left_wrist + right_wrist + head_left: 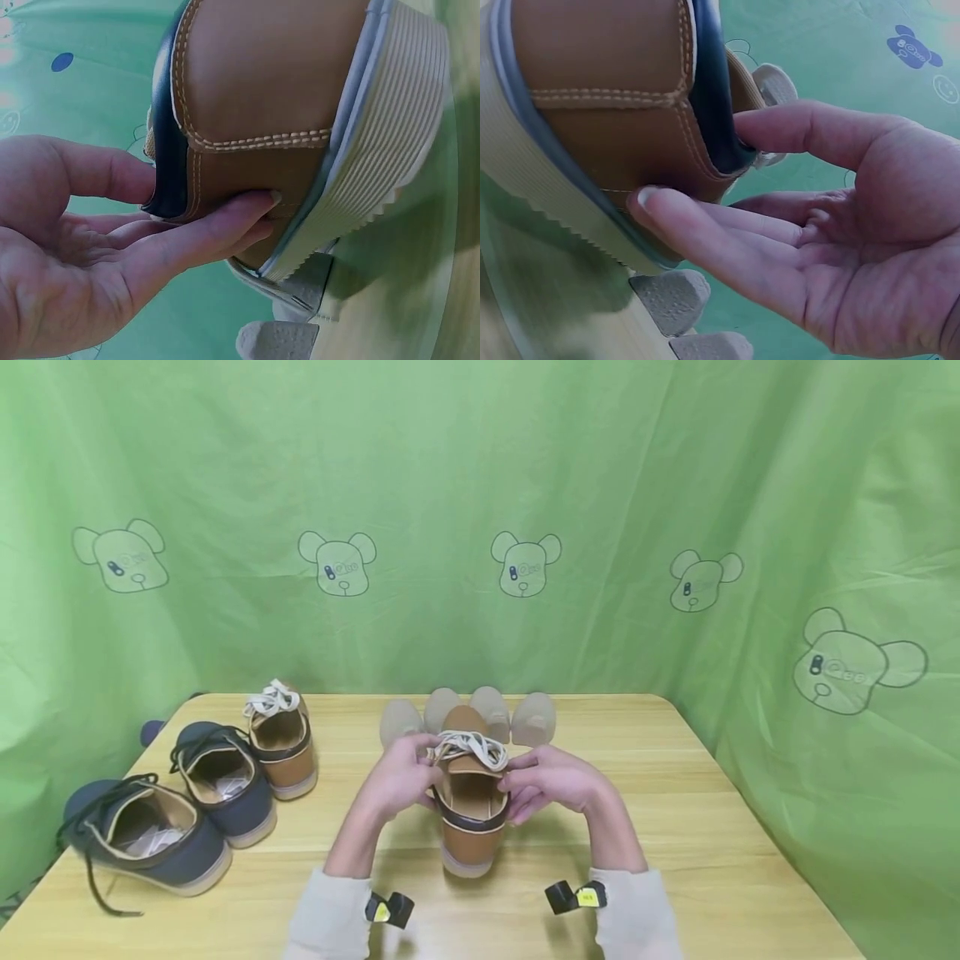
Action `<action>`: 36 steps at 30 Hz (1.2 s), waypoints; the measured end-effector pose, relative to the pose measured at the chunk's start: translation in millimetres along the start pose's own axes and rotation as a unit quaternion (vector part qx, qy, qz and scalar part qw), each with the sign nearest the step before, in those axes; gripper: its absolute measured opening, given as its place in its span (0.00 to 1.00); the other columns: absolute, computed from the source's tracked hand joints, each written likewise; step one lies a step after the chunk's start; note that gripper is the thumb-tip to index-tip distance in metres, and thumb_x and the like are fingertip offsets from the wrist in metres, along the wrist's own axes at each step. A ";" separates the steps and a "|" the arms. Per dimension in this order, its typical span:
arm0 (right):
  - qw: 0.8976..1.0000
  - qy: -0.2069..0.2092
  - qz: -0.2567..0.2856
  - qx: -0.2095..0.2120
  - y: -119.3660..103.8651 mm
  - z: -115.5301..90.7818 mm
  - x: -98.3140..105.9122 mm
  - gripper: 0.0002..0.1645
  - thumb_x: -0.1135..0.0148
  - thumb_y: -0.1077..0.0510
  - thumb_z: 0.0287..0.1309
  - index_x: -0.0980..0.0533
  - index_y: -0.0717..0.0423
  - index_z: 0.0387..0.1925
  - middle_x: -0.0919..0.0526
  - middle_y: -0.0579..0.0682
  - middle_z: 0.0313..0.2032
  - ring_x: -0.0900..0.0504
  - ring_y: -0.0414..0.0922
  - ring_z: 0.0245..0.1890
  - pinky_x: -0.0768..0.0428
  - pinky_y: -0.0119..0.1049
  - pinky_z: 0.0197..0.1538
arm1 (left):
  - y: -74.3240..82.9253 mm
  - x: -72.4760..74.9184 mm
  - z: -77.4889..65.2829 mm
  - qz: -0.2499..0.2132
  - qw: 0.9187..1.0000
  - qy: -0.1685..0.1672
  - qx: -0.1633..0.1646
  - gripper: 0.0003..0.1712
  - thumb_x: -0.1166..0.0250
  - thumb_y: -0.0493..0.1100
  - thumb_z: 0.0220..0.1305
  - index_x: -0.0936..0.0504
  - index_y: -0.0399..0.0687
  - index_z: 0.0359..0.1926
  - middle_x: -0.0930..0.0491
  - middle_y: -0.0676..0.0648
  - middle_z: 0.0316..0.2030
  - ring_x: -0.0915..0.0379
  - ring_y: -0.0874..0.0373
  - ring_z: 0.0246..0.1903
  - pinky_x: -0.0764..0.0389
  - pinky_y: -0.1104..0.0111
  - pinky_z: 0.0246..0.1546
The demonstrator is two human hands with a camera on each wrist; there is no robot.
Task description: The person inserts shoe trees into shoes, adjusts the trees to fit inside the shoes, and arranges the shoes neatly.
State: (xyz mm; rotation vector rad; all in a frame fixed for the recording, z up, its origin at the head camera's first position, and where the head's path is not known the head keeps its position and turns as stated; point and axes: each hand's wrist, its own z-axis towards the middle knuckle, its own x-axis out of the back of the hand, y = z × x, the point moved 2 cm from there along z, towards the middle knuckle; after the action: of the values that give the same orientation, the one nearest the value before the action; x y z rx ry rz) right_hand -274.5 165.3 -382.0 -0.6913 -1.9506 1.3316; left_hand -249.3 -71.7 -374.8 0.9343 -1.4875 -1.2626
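Note:
A brown shoe (467, 839) with white laces, a dark collar and a pale ribbed sole is held between both hands, heel toward me. On its left side my left hand (401, 777) pinches the upper, thumb at the dark collar and fingers along the outer wall, as the left wrist view shows. My right hand (555, 783) grips the opposite side the same way, its thumb (780, 135) at the collar edge. In both wrist views the sole (397, 112) is tilted over the table. The shoe's toe partly hides the grey shoe-tree-like blocks behind it.
Several grey rounded blocks (534, 720) stand in a row at the table's back. To the left are another brown shoe (291, 768) with white laces and two navy shoes (243, 814) with dark laces. A green curtain (450, 460) surrounds the wooden table (675, 827).

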 end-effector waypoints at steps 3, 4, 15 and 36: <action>1.000 -0.007 -0.012 -0.005 -1.1 -2.3 0.0 0.22 0.36 0.61 0.61 0.23 0.78 0.48 0.12 0.64 0.32 0.11 0.60 0.33 0.11 0.50 0.41 | -0.1 0.2 -1.0 0.001 1.000 -0.018 0.005 0.35 0.45 0.23 0.55 0.33 0.27 0.68 0.18 0.30 0.35 0.16 0.45 0.33 0.11 0.57 0.29; 1.000 -0.009 -0.017 -0.007 -1.3 -2.9 -0.1 0.21 0.36 0.61 0.60 0.22 0.77 0.47 0.12 0.64 0.31 0.11 0.61 0.33 0.11 0.50 0.41 | -0.5 0.3 -1.4 0.002 1.000 -0.024 0.006 0.36 0.45 0.23 0.55 0.34 0.26 0.68 0.18 0.28 0.37 0.16 0.45 0.33 0.11 0.56 0.29; 0.999 -0.017 -0.041 -0.029 6.3 -0.5 -3.3 0.21 0.36 0.61 0.57 0.22 0.79 0.44 0.12 0.62 0.29 0.11 0.53 0.30 0.10 0.48 0.39 | -9.5 -0.3 -1.0 0.016 0.997 -0.073 0.024 0.34 0.43 0.25 0.54 0.33 0.26 0.65 0.18 0.32 0.34 0.15 0.46 0.29 0.11 0.57 0.32; 0.999 -0.013 -0.034 -0.030 12.5 7.3 -3.8 0.21 0.37 0.62 0.57 0.22 0.78 0.46 0.13 0.69 0.36 0.11 0.52 0.30 0.11 0.47 0.41 | -29.8 5.9 8.9 0.020 0.994 -0.091 0.050 0.46 0.28 0.30 0.54 0.38 0.33 0.72 0.17 0.30 0.46 0.14 0.45 0.38 0.11 0.58 0.39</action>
State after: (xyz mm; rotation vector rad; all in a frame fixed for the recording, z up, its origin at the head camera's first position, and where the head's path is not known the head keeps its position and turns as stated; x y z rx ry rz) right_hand -277.0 162.5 -396.5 -0.6331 -2.0249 1.2504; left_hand -260.1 -80.2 -403.4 0.8678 -1.7171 -1.2808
